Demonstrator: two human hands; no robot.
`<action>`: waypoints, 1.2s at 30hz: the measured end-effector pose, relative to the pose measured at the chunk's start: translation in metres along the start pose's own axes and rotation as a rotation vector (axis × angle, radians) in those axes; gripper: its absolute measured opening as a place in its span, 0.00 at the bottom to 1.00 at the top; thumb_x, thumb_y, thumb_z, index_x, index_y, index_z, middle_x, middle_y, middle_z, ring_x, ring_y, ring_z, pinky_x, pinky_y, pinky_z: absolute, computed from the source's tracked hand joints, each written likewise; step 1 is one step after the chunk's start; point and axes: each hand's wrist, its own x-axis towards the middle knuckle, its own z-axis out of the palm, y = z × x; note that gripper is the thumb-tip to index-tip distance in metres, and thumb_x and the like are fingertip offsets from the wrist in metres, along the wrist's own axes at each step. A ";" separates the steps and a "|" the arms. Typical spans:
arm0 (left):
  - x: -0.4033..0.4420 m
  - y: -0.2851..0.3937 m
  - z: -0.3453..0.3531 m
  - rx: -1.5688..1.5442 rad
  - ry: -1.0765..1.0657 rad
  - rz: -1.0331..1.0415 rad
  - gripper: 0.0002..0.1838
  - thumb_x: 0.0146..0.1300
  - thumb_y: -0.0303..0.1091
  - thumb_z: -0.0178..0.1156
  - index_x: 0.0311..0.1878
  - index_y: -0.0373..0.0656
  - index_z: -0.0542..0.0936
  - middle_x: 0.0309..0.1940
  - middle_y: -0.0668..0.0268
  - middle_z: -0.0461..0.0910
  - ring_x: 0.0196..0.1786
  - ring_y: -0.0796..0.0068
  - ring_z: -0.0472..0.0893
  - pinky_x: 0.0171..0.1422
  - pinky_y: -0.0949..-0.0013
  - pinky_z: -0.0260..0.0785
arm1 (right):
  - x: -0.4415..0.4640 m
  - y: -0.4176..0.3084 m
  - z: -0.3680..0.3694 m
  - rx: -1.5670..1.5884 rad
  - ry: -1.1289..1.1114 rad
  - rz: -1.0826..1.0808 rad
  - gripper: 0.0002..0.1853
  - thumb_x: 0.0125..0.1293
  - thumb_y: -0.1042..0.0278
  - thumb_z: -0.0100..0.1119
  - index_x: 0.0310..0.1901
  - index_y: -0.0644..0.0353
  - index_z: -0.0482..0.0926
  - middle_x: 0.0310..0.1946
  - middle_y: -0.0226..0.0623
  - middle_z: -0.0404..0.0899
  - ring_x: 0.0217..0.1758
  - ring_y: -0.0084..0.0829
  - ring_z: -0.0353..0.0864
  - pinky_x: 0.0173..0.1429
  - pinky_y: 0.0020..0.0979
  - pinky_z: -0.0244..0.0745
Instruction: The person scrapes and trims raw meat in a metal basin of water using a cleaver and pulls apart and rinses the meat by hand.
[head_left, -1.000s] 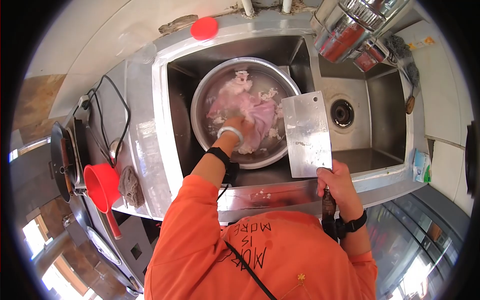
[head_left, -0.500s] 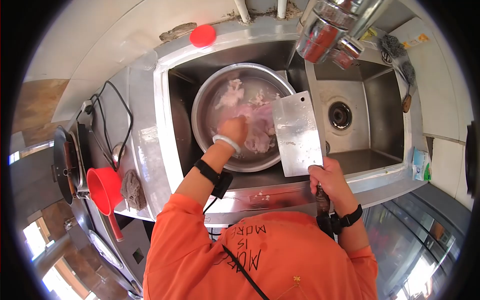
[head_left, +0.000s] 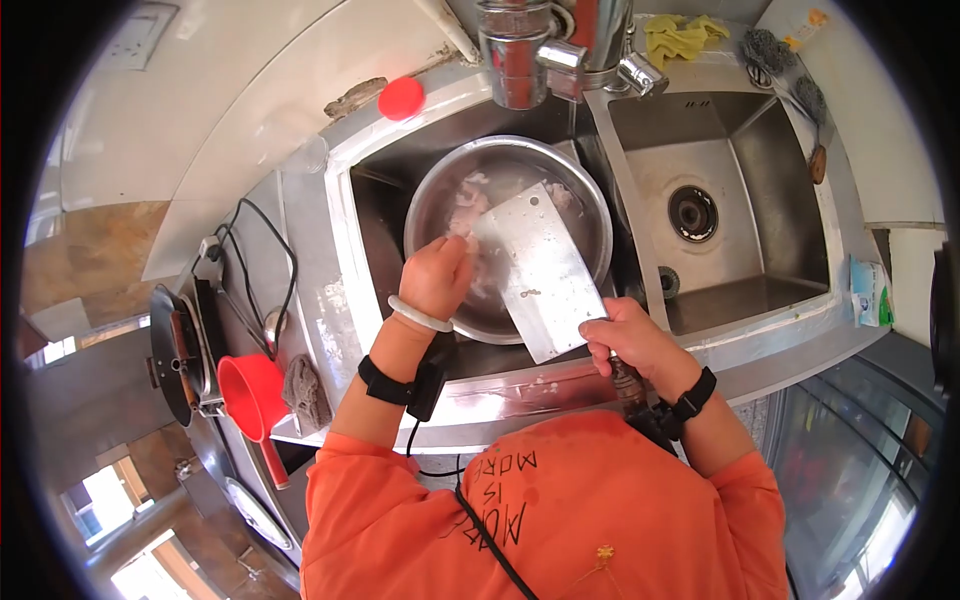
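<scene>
My right hand grips the dark handle of a cleaver. The cleaver's broad steel blade, wet and with small bits stuck on it, lies slantwise over a metal basin. In the basin, pale pink pieces of meat sit in cloudy water, partly hidden by the blade. At the basin's left side is my left hand, fingers curled closed close to the meat and left of the blade. What these fingers hold, if anything, is hidden.
The basin stands in the left bowl of a steel sink; the right bowl has a drain. A faucet overhangs the back. Around are a red lid, red ladle, grey cloth, yellow cloth and black cord.
My left hand has come up out of the basin water toward its left rim. The cleaver has swung left and now covers the middle of the basin. The view has shifted.
</scene>
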 end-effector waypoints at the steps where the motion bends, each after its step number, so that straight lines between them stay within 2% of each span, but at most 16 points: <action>1: 0.001 0.005 -0.005 -0.005 -0.001 0.003 0.04 0.51 0.26 0.54 0.25 0.38 0.69 0.21 0.54 0.71 0.25 0.50 0.73 0.28 0.56 0.67 | 0.002 0.001 0.001 0.012 -0.002 -0.005 0.07 0.58 0.71 0.53 0.30 0.66 0.70 0.15 0.30 0.69 0.13 0.23 0.69 0.18 0.25 0.66; 3: 0.002 0.012 -0.010 -0.006 -0.011 0.016 0.04 0.51 0.25 0.54 0.25 0.38 0.69 0.21 0.55 0.71 0.24 0.51 0.73 0.28 0.56 0.67 | 0.005 0.001 0.000 0.070 -0.079 -0.038 0.08 0.58 0.69 0.54 0.30 0.65 0.69 0.15 0.29 0.69 0.13 0.23 0.70 0.18 0.25 0.66; 6: 0.003 0.024 -0.015 -0.025 -0.052 0.021 0.04 0.51 0.25 0.54 0.25 0.38 0.70 0.20 0.55 0.70 0.24 0.52 0.73 0.27 0.57 0.66 | 0.012 -0.007 0.004 0.077 -0.041 -0.095 0.08 0.58 0.69 0.54 0.29 0.64 0.69 0.15 0.29 0.68 0.14 0.23 0.69 0.19 0.26 0.66; 11: 0.011 0.029 -0.019 0.029 -0.009 0.091 0.02 0.50 0.23 0.54 0.26 0.38 0.71 0.20 0.57 0.70 0.23 0.54 0.73 0.26 0.59 0.66 | 0.003 -0.007 0.002 0.044 -0.083 -0.142 0.09 0.58 0.66 0.54 0.30 0.65 0.71 0.14 0.30 0.69 0.13 0.21 0.68 0.18 0.24 0.59; 13: 0.013 0.029 -0.021 0.030 0.005 0.090 0.02 0.49 0.22 0.54 0.26 0.39 0.71 0.19 0.57 0.69 0.22 0.55 0.72 0.26 0.60 0.66 | -0.018 -0.002 0.002 0.105 -0.179 -0.001 0.10 0.58 0.65 0.53 0.30 0.64 0.72 0.13 0.31 0.70 0.13 0.21 0.68 0.19 0.24 0.59; 15: 0.013 0.031 -0.020 0.029 0.017 0.089 0.03 0.49 0.22 0.55 0.26 0.39 0.71 0.19 0.58 0.69 0.22 0.55 0.72 0.26 0.60 0.66 | -0.021 -0.001 0.001 0.101 -0.166 -0.019 0.10 0.57 0.65 0.53 0.29 0.64 0.72 0.12 0.31 0.71 0.13 0.21 0.68 0.18 0.24 0.59; 17: 0.014 0.034 -0.015 0.060 0.012 0.239 0.03 0.48 0.21 0.55 0.26 0.39 0.71 0.19 0.58 0.69 0.22 0.55 0.72 0.25 0.60 0.66 | -0.018 -0.001 0.000 0.105 -0.146 -0.046 0.10 0.57 0.64 0.53 0.28 0.63 0.72 0.11 0.32 0.71 0.12 0.22 0.67 0.18 0.24 0.59; 19: 0.018 0.041 -0.013 0.056 0.023 0.284 0.03 0.48 0.21 0.55 0.26 0.40 0.71 0.19 0.58 0.69 0.22 0.55 0.72 0.25 0.60 0.66 | -0.001 -0.008 -0.001 0.003 -0.057 -0.164 0.09 0.57 0.65 0.53 0.27 0.63 0.72 0.10 0.33 0.72 0.12 0.22 0.68 0.17 0.25 0.59; 21: 0.021 0.040 -0.014 0.057 0.037 0.316 0.03 0.48 0.22 0.55 0.26 0.40 0.71 0.20 0.58 0.69 0.22 0.55 0.72 0.25 0.60 0.66 | 0.001 -0.007 -0.002 -0.059 -0.046 -0.114 0.09 0.57 0.65 0.53 0.27 0.63 0.72 0.10 0.33 0.72 0.12 0.22 0.68 0.17 0.25 0.59; 24: 0.027 0.024 -0.015 0.117 -0.005 0.218 0.03 0.49 0.21 0.55 0.26 0.39 0.72 0.20 0.57 0.70 0.22 0.54 0.72 0.26 0.61 0.66 | -0.012 -0.002 0.003 -0.082 -0.111 -0.044 0.10 0.56 0.65 0.53 0.26 0.64 0.72 0.10 0.33 0.72 0.12 0.21 0.69 0.16 0.24 0.59; 26: 0.029 0.020 -0.012 -0.011 0.022 0.100 0.02 0.50 0.21 0.54 0.26 0.38 0.71 0.20 0.56 0.71 0.24 0.53 0.73 0.27 0.61 0.66 | -0.020 0.002 0.005 0.124 -0.152 0.004 0.08 0.58 0.69 0.52 0.29 0.66 0.72 0.13 0.30 0.69 0.12 0.24 0.69 0.18 0.25 0.62; 30: 0.024 0.026 0.000 -0.122 -0.014 0.120 0.02 0.50 0.21 0.54 0.26 0.37 0.71 0.21 0.55 0.72 0.25 0.51 0.73 0.27 0.60 0.66 | 0.011 -0.002 0.000 0.012 0.001 -0.043 0.08 0.58 0.69 0.53 0.29 0.65 0.72 0.14 0.30 0.67 0.13 0.23 0.69 0.18 0.25 0.62; 33: 0.027 0.017 0.003 -0.079 -0.035 0.092 0.03 0.52 0.25 0.54 0.30 0.37 0.76 0.22 0.55 0.75 0.24 0.56 0.77 0.31 0.64 0.69 | 0.004 -0.014 0.005 -0.002 -0.042 0.016 0.07 0.57 0.69 0.52 0.29 0.65 0.72 0.14 0.31 0.69 0.12 0.24 0.69 0.17 0.26 0.60; 34: 0.028 0.012 0.004 -0.151 0.046 -0.025 0.02 0.53 0.24 0.54 0.30 0.37 0.76 0.20 0.58 0.74 0.21 0.64 0.74 0.28 0.67 0.68 | -0.004 -0.013 0.005 -0.085 -0.084 0.045 0.06 0.56 0.70 0.52 0.29 0.65 0.71 0.14 0.33 0.71 0.12 0.25 0.69 0.16 0.27 0.60; 35: 0.032 0.005 0.005 -0.223 0.131 -0.139 0.02 0.54 0.24 0.54 0.30 0.38 0.76 0.17 0.62 0.73 0.18 0.72 0.72 0.26 0.69 0.66 | -0.006 0.001 0.001 0.002 -0.091 0.019 0.06 0.55 0.70 0.53 0.30 0.64 0.71 0.13 0.33 0.70 0.11 0.25 0.69 0.15 0.28 0.60; 36: 0.035 -0.005 0.006 -0.228 0.141 -0.149 0.02 0.54 0.24 0.54 0.30 0.38 0.76 0.17 0.62 0.73 0.18 0.72 0.72 0.26 0.69 0.66 | -0.010 0.002 -0.003 -0.011 -0.094 0.026 0.06 0.55 0.70 0.53 0.30 0.64 0.71 0.13 0.33 0.70 0.11 0.25 0.69 0.15 0.28 0.60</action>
